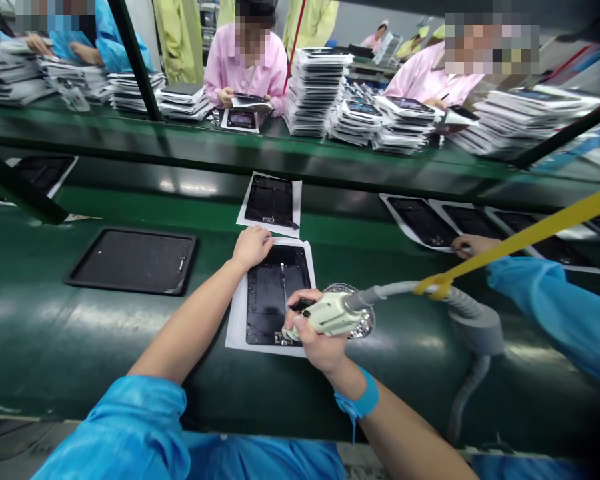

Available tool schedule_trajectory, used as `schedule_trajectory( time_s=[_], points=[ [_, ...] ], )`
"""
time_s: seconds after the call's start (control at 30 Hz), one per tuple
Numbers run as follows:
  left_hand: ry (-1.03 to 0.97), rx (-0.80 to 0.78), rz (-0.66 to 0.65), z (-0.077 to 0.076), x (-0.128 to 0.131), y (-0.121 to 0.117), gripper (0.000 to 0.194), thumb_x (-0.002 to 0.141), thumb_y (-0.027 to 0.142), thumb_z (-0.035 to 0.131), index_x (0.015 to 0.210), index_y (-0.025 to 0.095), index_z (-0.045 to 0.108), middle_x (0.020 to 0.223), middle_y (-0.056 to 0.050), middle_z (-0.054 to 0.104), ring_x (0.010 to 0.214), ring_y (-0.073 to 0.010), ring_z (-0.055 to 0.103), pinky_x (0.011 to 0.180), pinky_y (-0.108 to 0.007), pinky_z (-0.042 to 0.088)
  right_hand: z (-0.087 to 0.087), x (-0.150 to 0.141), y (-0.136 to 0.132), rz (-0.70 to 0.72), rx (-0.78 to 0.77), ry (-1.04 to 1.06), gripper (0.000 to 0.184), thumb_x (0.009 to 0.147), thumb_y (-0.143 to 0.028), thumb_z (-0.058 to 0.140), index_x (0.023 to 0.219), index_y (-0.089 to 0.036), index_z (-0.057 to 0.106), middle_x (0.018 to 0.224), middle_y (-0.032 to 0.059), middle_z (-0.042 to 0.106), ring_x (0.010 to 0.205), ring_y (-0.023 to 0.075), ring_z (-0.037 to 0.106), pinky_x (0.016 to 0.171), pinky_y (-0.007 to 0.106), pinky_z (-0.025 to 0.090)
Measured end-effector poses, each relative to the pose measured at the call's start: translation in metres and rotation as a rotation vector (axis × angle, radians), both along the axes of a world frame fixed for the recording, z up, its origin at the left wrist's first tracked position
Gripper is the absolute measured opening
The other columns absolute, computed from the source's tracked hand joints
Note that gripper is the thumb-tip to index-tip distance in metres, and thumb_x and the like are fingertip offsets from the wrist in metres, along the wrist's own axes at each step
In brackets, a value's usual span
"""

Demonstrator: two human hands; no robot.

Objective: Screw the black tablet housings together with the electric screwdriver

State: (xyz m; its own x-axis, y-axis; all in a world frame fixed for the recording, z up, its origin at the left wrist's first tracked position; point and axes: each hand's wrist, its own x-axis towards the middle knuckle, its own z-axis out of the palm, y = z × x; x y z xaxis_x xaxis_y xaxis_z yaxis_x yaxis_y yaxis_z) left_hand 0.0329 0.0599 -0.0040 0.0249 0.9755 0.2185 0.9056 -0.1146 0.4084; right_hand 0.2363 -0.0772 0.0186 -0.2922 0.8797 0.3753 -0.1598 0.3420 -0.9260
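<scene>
The green desk (105, 353) runs left to right in front of me, with tall stacks (317, 93) at its far side and a person in pink (245, 63) seated among them. On the near left lies a shallow black tray (130, 260). Right in front of me is the black panel (265, 287), flat on its white sheet (236, 333); another panel (270, 200) lies just beyond it, and more panels (425, 220) sit to the right, where a co-worker's hand (473, 245) reaches in.

My left hand (253, 247) rests at the panel's far left corner, fingers bent close together over the edge; whether they pinch it or only press down, I cannot tell. My right hand (325, 343) has its fingers wrapped around a pale tool (333, 313), held aslant, its cable (405, 288) tied up by a yellow strap (520, 240). Partly hidden behind the tool is a round dish (367, 323) of small bright bits.

I judge I am working at the small circuit piece (283, 338) on the panel's near end, though my fingers hide the tip. From here, it calls for a pinned panel and a steady, well-aimed tip.
</scene>
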Motion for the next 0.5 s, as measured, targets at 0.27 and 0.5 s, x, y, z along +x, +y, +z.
schedule_trajectory(
  time_s=[0.27,0.5],
  points=[
    [0.027,0.068,0.126,0.017,-0.002,-0.020,0.028,0.098,0.030,0.052,0.116,0.016,0.069,0.119,-0.014,0.067,0.113,-0.0287,0.061,0.097,-0.038,0.047,-0.002,-0.003,-0.002,0.002,-0.039,0.028,0.019,0.088,-0.029,0.070,0.104,-0.025,0.060,0.086,-0.0001,0.064,0.054,0.0114,0.062,0.048,0.025,0.057],
    [0.358,-0.509,0.150,0.047,-0.018,-0.111,0.057,0.089,0.071,0.053,0.089,0.017,0.070,0.087,-0.018,0.074,0.087,-0.0352,0.073,0.075,-0.040,0.053,0.007,0.000,0.004,0.030,-0.063,0.087,0.024,0.086,-0.029,0.072,0.106,-0.023,0.060,0.087,0.0019,0.070,0.053,0.0115,0.062,0.048,0.026,0.056]
  ],
)
